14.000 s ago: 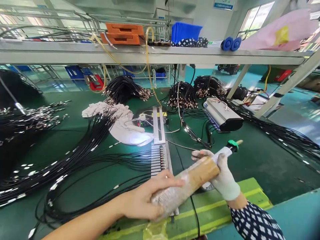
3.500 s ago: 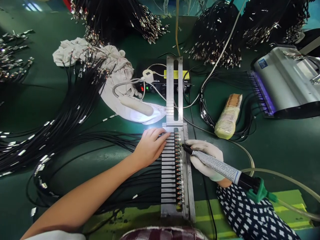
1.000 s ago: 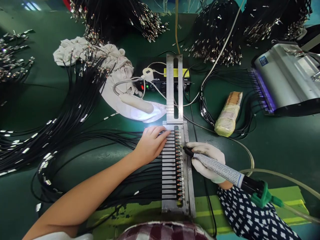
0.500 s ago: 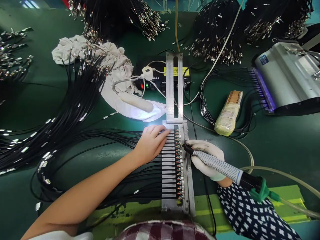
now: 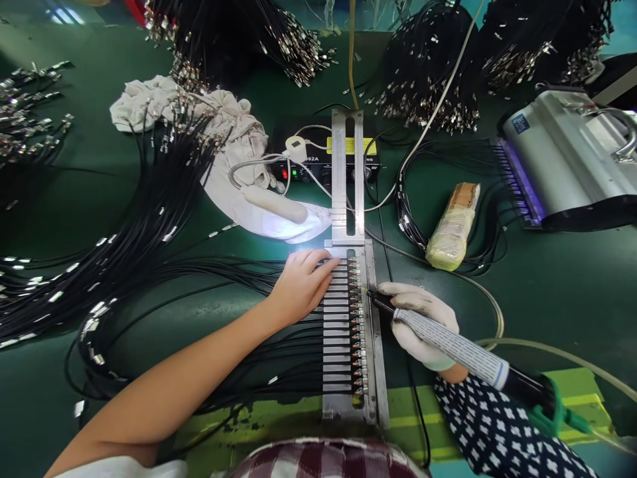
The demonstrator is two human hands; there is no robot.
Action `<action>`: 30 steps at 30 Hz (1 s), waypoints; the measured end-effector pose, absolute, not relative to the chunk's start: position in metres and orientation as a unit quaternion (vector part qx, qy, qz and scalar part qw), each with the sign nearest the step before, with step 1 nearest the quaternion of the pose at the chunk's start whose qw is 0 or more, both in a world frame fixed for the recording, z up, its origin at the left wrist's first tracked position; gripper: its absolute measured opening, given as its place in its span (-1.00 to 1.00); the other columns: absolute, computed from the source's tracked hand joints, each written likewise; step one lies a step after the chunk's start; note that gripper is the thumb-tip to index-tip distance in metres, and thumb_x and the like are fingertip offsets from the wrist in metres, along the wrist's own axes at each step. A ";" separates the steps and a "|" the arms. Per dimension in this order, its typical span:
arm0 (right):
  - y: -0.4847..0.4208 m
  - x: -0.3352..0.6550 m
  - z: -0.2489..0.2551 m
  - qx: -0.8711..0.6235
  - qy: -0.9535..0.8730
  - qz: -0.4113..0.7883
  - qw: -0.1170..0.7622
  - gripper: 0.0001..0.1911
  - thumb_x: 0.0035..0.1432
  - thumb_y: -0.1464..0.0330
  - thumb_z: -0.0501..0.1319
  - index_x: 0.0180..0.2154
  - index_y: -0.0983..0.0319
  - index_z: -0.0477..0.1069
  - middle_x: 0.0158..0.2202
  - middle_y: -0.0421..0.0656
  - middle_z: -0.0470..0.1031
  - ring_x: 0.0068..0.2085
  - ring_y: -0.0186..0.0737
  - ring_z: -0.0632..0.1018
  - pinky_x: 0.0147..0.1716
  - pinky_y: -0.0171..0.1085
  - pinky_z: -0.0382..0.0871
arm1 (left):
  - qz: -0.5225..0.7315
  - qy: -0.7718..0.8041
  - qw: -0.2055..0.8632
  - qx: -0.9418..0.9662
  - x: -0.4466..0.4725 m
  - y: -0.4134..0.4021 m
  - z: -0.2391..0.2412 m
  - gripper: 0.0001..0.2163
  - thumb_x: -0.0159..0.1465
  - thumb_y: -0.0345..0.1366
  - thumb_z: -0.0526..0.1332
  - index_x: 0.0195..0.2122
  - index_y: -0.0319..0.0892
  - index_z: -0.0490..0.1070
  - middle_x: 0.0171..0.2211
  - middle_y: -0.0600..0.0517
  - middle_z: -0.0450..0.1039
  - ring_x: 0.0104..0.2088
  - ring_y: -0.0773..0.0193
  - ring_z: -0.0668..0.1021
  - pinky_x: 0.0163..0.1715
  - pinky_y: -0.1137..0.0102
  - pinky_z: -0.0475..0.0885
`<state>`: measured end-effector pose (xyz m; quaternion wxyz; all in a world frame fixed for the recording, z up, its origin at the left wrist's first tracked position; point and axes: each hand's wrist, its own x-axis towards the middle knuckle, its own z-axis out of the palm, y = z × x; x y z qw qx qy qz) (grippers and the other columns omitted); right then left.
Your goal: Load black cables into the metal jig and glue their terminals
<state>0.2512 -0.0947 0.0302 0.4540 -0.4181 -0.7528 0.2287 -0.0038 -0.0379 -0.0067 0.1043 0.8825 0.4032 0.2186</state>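
A metal fixture point(image 5: 336, 350) lies in front of me with a row of black cables point(image 5: 311, 358) laid across it. Their small connector ends point(image 5: 357, 332) line up along its right side. My bare left hand point(image 5: 304, 282) rests with fingers stretched flat over the cables at the fixture's upper end. My gloved right hand point(image 5: 425, 325) is wrapped round a glue dispenser syringe point(image 5: 450, 345) with a printed label. Its thin tip points left at the connector row's upper part; whether it touches is too small to tell. A hose leaves its rear end.
A lit white lamp point(image 5: 276, 204) lies on a white cloth point(image 5: 233, 166) left of the slotted metal bar point(image 5: 338, 179). Behind it sits a black control box point(image 5: 308, 166). A silver UV curing lamp point(image 5: 567, 156), a taped block point(image 5: 454, 226) and cable bundles point(image 5: 428, 73) stand around.
My right hand with the glue dispenser syringe has drawn back a little to the right and down. My left hand stays on the cables.
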 end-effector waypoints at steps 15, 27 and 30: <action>-0.095 0.246 0.029 -0.431 -0.761 0.232 0.426 -0.82 0.09 0.40 0.31 -0.21 0.14 0.43 -0.13 -0.06 0.65 -0.14 -0.09 0.67 -0.14 -0.12 0.60 | 0.217 0.404 0.097 0.883 -0.003 -0.038 -0.006 -0.70 0.42 -0.36 0.01 0.12 -0.18 0.36 0.02 -0.16 0.42 0.00 0.03 0.43 -0.05 0.12 0.33; -0.098 0.248 0.032 -0.432 -0.764 0.226 0.421 -0.85 0.06 0.42 0.31 -0.25 0.16 0.45 -0.18 -0.07 0.66 -0.18 -0.11 0.68 -0.17 -0.17 0.60 | 0.217 0.401 0.100 0.885 -0.004 -0.038 -0.006 -0.69 0.41 -0.36 0.02 0.14 -0.18 0.35 0.03 -0.16 0.41 0.00 0.03 0.43 -0.05 0.14 0.33; -0.097 0.247 0.033 -0.432 -0.764 0.225 0.422 -0.86 0.07 0.41 0.31 -0.26 0.16 0.45 -0.19 -0.07 0.66 -0.19 -0.11 0.68 -0.18 -0.17 0.61 | 0.220 0.400 0.098 0.885 -0.004 -0.038 -0.006 -0.70 0.41 -0.36 0.02 0.13 -0.19 0.35 0.02 -0.16 0.42 0.00 0.03 0.43 -0.05 0.13 0.33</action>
